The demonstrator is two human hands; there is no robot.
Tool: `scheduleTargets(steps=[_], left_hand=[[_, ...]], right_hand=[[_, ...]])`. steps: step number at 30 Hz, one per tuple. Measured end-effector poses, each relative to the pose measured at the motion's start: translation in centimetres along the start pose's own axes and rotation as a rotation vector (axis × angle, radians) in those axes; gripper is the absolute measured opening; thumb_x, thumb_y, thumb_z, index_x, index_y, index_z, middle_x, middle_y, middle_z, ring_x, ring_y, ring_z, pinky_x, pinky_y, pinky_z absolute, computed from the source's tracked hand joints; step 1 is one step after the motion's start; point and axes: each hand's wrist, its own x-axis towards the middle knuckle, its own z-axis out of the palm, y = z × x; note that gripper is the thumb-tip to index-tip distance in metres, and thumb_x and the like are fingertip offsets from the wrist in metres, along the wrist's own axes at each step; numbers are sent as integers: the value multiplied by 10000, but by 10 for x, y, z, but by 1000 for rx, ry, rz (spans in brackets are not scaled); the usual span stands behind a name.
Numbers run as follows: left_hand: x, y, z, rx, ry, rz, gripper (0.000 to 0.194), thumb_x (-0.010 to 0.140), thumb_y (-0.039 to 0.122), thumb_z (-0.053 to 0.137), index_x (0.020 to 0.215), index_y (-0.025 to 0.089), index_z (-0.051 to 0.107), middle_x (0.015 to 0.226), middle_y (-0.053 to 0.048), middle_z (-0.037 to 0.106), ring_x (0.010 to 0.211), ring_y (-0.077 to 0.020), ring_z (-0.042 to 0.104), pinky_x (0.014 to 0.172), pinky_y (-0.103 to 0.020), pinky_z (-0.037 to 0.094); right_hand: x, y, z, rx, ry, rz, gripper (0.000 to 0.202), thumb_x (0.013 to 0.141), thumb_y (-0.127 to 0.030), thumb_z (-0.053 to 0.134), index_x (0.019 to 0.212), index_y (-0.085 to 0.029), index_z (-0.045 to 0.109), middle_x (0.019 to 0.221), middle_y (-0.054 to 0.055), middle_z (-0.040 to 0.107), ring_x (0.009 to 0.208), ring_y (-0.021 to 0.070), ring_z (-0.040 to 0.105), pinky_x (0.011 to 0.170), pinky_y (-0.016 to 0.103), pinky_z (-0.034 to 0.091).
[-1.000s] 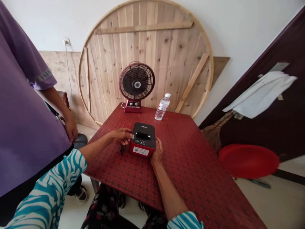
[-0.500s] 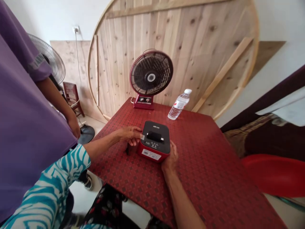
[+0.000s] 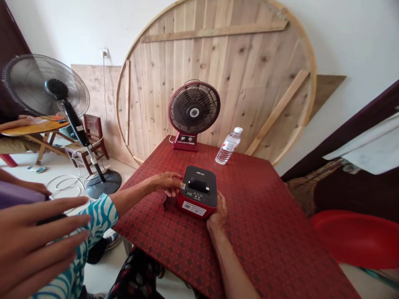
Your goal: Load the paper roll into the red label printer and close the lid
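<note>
A box-shaped device (image 3: 199,174) with red sides, a black top, small buttons and a white label on its front stands on the red patterned table. My right hand (image 3: 219,211) wraps round its right side. At its left edge is my left hand (image 3: 166,182), fingers bent and drawn together by a small pale tab (image 3: 183,185). Whether the fingertips pinch the tab or only touch it is unclear. Below this hand, beside the device, is a small dark reddish piece (image 3: 170,202) that I cannot make out.
Behind the device stand a red table fan (image 3: 194,112) and a water bottle (image 3: 229,145). A round wooden panel (image 3: 243,83) leans on the wall. Another person's hand (image 3: 37,245) reaches in at lower left. A pedestal fan (image 3: 75,124) stands left, a red basin (image 3: 358,238) right.
The person in purple has moved mostly out of view on the left, uncovering the pedestal fan; a spread hand now shows there. The view has shifted slightly. Both my hands remain at the device.
</note>
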Motion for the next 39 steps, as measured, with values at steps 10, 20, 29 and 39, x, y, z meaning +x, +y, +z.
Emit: scheduleTargets(steps=[10,20,29,39], left_hand=[[-3,7,-1,30,35,20,416,729,308,757,1092,200,584,576,37,625,463,-104,550,472,-227,404],[11,1,-8,9,-86,-92,337,674,375,794,800,155,572,573,34,593,430,-80,549,409,-181,356],[10,-3,-1,-47,-8,-107,275,707,281,755,817,171,529,550,44,591,415,-91,573,405,-173,392],[-3,-1,-13,-9,180,134,359,693,414,761,885,150,614,562,54,575,377,-49,461,384,-178,301]], right_hand=[[1,7,3,51,-4,4,418,807,-525,553,1077,-224,658,989,24,718,893,177,649,801,325,497],[0,3,4,53,13,60,428,791,-524,563,1071,-213,656,944,15,710,835,156,624,769,299,484],[-3,-5,5,84,0,101,415,776,-498,581,1063,-208,654,891,1,690,752,137,594,716,274,460],[0,-4,2,-13,-24,8,447,770,-513,557,1073,-199,656,1007,35,698,945,182,600,865,331,451]])
